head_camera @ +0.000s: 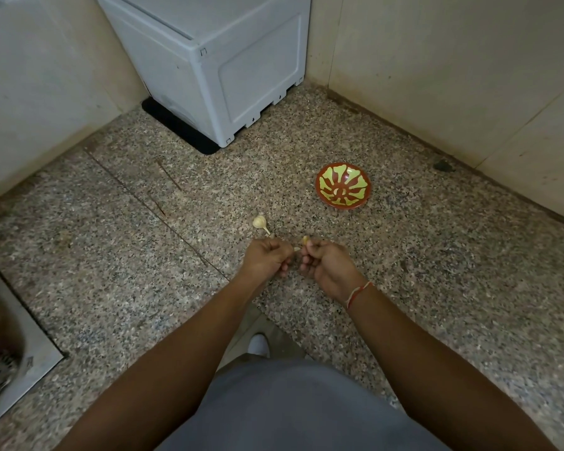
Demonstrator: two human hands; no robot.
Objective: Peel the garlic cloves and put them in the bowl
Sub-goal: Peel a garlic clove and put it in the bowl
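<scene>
Fingers of my right hand (323, 265) pinched a garlic clove (305, 239); my left hand's (267, 258) curled on its peel (297, 249), bowl (343, 185) beyond.

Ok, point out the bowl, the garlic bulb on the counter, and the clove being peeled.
patterned bowl (343, 185), head view, on its red and green inside.
garlic bulb (259, 222), head view, on its rounded body.
garlic clove (305, 239), head view, on the tip showing above the right hand's fingers.

There is one camera, worn on the person's head. It looks forward and down at the speckled tabletop (404, 271). Both arms reach out from the bottom of the view. The bowl (343, 185) sits farther off, with the walls meeting behind it.
</scene>
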